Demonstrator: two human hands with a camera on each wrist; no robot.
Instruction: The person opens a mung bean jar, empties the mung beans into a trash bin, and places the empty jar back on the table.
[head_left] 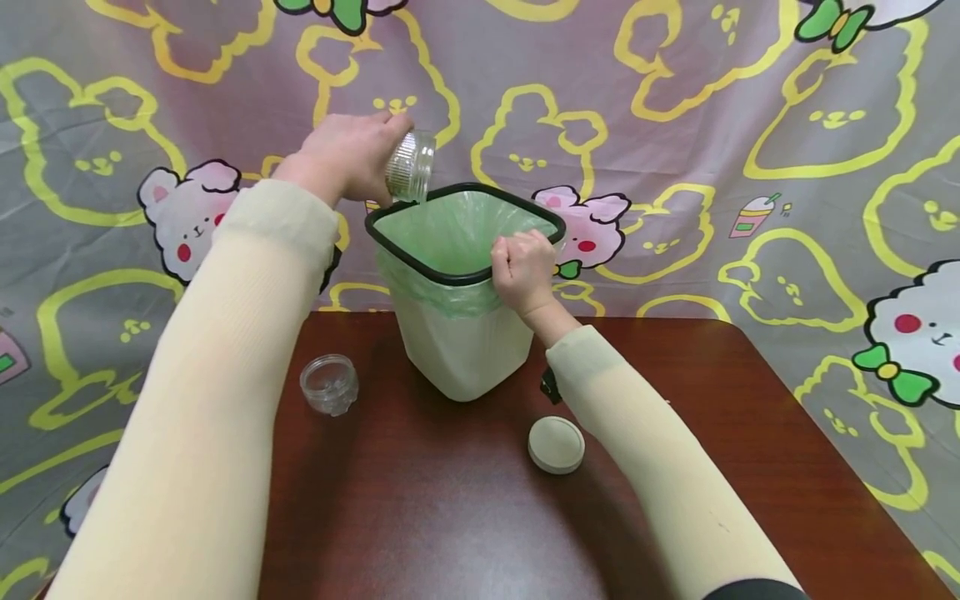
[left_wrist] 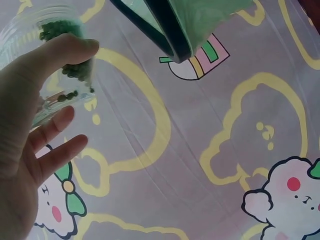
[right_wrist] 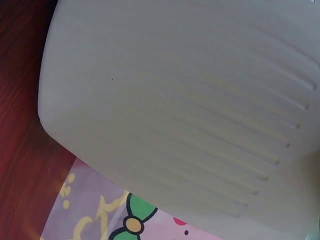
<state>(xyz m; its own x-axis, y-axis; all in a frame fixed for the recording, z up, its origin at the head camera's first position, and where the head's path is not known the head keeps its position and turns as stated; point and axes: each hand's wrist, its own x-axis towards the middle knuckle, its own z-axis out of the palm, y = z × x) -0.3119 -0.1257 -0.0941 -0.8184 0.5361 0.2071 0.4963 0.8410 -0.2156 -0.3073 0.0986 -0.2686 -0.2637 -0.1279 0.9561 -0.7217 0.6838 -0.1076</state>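
Note:
My left hand (head_left: 348, 154) grips a clear ribbed jar (head_left: 411, 165), tipped sideways with its mouth over the left rim of a white trash bin (head_left: 465, 358). Small dark green grains (left_wrist: 60, 31) show inside the jar in the left wrist view; the thumb lies across its side. A black ring (head_left: 450, 277) holds a pale green bag (head_left: 480, 221) that lines the bin. On the bin's right side, my right hand (head_left: 525, 271) grips the rim, fingers curled. The right wrist view is mostly filled by the bin's ribbed wall, and that hand is out of sight.
A clear open container (head_left: 330, 385) stands on the brown table (head_left: 435, 492) left of the bin. A round white lid (head_left: 557, 443) lies in front of the bin, near my right forearm. Behind the table hangs a cartoon-patterned cloth (head_left: 675, 108).

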